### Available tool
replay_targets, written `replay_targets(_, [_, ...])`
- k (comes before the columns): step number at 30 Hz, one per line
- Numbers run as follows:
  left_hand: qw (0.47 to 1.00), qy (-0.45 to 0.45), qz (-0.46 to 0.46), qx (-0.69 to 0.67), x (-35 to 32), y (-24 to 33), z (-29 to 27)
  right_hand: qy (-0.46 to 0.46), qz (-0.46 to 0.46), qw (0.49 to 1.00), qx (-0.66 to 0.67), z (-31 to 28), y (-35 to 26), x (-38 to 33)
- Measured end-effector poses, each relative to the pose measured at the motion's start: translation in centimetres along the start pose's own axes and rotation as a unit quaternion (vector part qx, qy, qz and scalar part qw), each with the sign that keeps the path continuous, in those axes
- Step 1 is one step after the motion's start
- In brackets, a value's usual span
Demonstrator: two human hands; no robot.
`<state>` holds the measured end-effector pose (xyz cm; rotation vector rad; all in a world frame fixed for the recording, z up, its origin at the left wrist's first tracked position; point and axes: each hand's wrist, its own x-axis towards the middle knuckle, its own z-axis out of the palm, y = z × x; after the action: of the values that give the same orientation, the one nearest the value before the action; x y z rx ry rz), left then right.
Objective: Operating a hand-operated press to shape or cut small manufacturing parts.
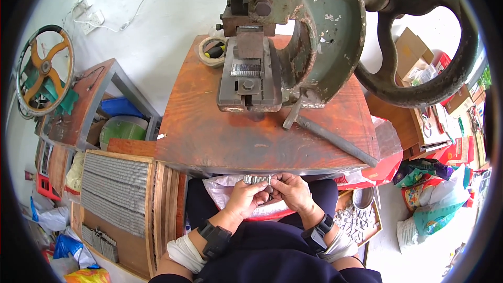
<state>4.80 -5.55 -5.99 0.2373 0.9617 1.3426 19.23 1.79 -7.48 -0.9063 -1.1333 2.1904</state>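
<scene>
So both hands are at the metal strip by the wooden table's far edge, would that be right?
Not quite: the head view shows the left hand and right hand at the metal strip, by the near edge of the wooden table.

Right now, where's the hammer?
In the head view, the hammer lies right of centre on the wooden tabletop, its head by the foot of the green press.

Reddish-brown wooden worktop, dark-stained. Dull green metal press frame, blotched with rust and pale chips. Orange-spoked round metal handwheel, grey-black rim. Silver ridged metal strip. Grey metal rows striping tan wooden tray.
</scene>
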Motion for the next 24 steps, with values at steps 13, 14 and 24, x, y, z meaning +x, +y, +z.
replay_targets(13, [0.999, 0.002, 0.039, 0.014, 0.3, -0.1, 0.6, 0.053, 0.003, 0.999, 0.009, 0.7, -0.7, -0.6])
replay_targets(14, [0.999, 0.002, 0.039, 0.014, 0.5, -0.2, 0.7, 0.044, 0.016, 0.995, 0.091, 0.8, -0.5, -0.5])
replay_targets(24, [0.954, -0.065, -0.122, -0.266, 1.8, -1.1, -1.0, 0.023, 0.021, 0.970, 0.241, 1.5, 1.1, 0.0])
